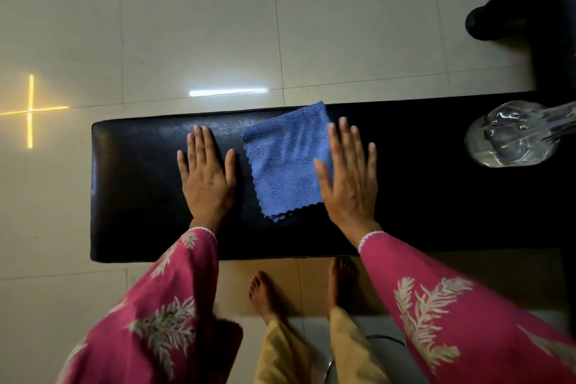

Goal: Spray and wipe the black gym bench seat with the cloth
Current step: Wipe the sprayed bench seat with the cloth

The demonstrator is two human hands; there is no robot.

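Observation:
The black gym bench seat (134,196) runs left to right across the middle of the head view. A folded blue cloth (285,162) lies flat on it near the centre. My left hand (207,178) rests flat on the seat just left of the cloth, fingers straight. My right hand (350,178) lies flat at the cloth's right edge, its thumb over the cloth's border. A clear plastic spray bottle (514,137) lies on its side at the seat's right end, apart from both hands.
Pale floor tiles (187,25) surround the bench. A black padded machine part (523,9) stands at the top right. My bare feet (268,293) stand on the floor just in front of the bench's near edge.

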